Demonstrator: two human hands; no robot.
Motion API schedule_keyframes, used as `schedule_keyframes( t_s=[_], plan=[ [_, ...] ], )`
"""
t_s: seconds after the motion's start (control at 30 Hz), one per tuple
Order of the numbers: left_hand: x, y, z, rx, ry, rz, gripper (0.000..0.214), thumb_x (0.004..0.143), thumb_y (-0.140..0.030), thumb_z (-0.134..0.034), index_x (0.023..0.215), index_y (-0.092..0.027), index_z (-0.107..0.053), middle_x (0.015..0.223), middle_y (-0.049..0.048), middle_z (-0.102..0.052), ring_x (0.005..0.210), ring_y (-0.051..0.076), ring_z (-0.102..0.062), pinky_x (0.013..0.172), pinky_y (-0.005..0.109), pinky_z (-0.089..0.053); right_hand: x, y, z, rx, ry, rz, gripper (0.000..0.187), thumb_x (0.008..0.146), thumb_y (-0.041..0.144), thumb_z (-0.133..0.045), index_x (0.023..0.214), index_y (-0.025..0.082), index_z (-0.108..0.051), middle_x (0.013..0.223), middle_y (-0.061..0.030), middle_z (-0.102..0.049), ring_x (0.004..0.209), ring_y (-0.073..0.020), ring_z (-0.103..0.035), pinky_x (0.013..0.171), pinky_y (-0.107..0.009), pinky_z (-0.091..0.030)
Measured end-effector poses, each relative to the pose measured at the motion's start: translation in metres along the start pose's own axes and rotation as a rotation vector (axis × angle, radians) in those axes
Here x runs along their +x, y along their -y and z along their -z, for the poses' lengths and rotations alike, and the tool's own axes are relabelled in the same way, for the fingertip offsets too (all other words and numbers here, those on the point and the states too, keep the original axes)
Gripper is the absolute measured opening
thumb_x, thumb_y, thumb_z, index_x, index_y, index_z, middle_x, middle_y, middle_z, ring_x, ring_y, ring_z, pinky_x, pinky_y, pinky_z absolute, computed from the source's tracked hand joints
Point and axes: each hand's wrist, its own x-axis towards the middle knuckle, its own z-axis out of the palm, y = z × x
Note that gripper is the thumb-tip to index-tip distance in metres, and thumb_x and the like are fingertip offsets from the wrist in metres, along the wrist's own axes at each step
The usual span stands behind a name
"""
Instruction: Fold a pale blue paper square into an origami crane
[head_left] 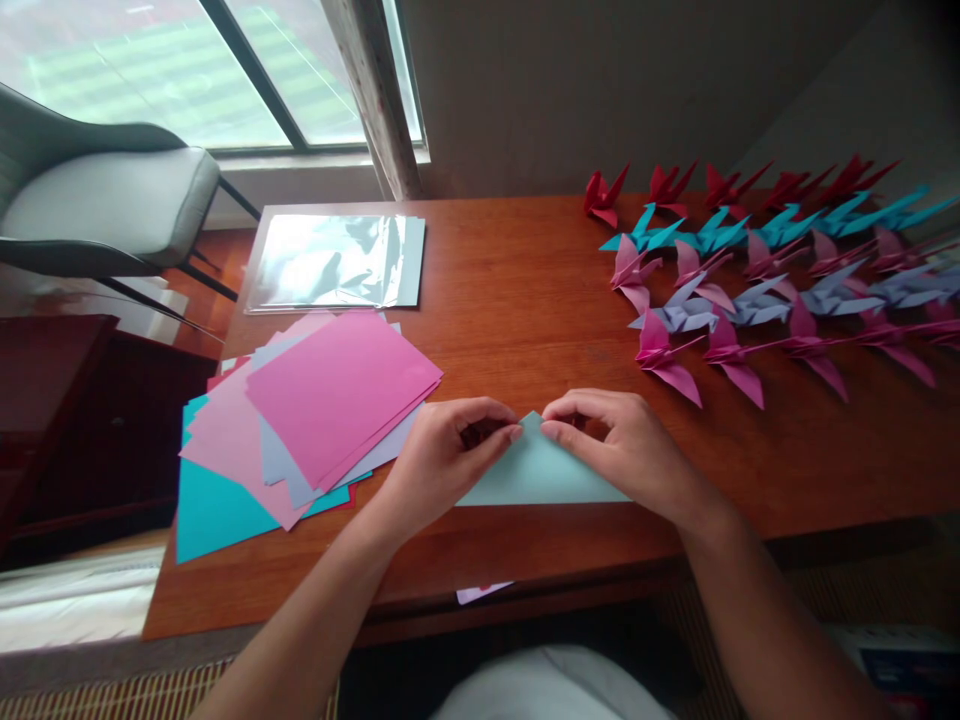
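A pale mint sheet of origami paper [544, 475], folded into a triangle, lies on the wooden table with its long edge toward me and its tip pointing away. My left hand [457, 450] pinches the sloping edge just left of the tip, thumb against fingers. On the other side of the tip, my right hand [619, 445] pinches the paper in the same way. Both lower corners of the triangle are partly covered by my hands and wrists.
Left of my hands, loose coloured sheets [341, 390] are fanned in a pile. Behind them lies a clear plastic packet of pale paper [337, 260]. Rows of folded paper cranes [739, 360] stand at the right. A chair [112, 200] is by the window.
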Motion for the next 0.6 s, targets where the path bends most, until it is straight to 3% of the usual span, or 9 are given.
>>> schedule_keyframes(
  t_s=[0.6],
  plan=[
    [0.0004, 0.0011, -0.0004, 0.032, -0.014, -0.028, 0.016, 0.092, -0.027, -0.065, 0.084, -0.016, -0.072, 0.068, -0.0020, -0.066, 0.058, 0.007, -0.048, 0.053, 0.019, -0.036, 0.0009, -0.0022, 0.0017, -0.018, 0.025, 0.042, 0.008, 0.092, 0.022, -0.067, 0.086, 0.022, -0.072, 0.085, 0.0028, -0.074, 0.078, -0.0122, -0.066, 0.066, -0.023, -0.046]
  ],
)
